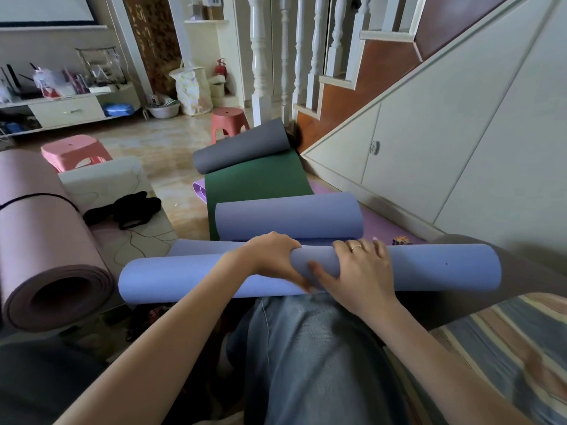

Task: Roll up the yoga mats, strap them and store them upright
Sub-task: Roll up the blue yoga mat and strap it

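From the head camera, the containers sit far back on the floor: a pale basin (163,109) beside the low cabinet holds small items too blurred to name, and next to it a tall fabric hamper (191,90) stands with its top open, its contents out of sight. A blue tub (118,109) rests on the cabinet's lower shelf.

The blue yoga mat (429,266) lies across the person's lap, rolled into a smooth, even tube running left to right, its surface matte and uncreased. The left hand (271,259) curls over the top of the roll near its middle, fingers wrapped around it. The right hand (359,268), with a ring on one finger, grips the roll just beside the left, thumb underneath and fingers over the top.

Behind it, a second blue mat (288,216) sits partly rolled on the floor, touching a green mat (254,182) whose grey underside curls into a roll at the far end. A pink mat (46,240), rolled and bound by a dark strap (36,197), lies at the left. More black straps (125,210) lie on the floor near it.
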A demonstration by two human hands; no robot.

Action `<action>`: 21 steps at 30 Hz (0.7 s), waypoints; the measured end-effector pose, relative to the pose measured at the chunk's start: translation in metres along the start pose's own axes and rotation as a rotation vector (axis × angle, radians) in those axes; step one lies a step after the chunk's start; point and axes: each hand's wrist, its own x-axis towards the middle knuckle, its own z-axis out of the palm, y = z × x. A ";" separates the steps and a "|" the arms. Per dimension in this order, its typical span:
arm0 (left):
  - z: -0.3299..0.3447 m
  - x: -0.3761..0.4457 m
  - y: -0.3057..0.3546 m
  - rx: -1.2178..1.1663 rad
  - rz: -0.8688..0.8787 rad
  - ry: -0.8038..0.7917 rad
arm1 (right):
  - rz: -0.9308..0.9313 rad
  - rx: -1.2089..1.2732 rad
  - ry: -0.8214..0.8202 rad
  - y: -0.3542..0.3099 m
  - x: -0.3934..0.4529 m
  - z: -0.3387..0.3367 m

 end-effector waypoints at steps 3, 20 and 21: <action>-0.002 0.003 -0.004 -0.062 0.001 -0.058 | -0.046 0.008 0.095 0.000 0.010 0.004; 0.003 0.013 0.000 0.453 0.124 0.091 | -0.070 0.243 -0.579 0.025 0.038 -0.009; -0.002 0.015 0.003 0.466 0.139 0.069 | -0.102 0.214 -0.606 0.029 0.035 -0.012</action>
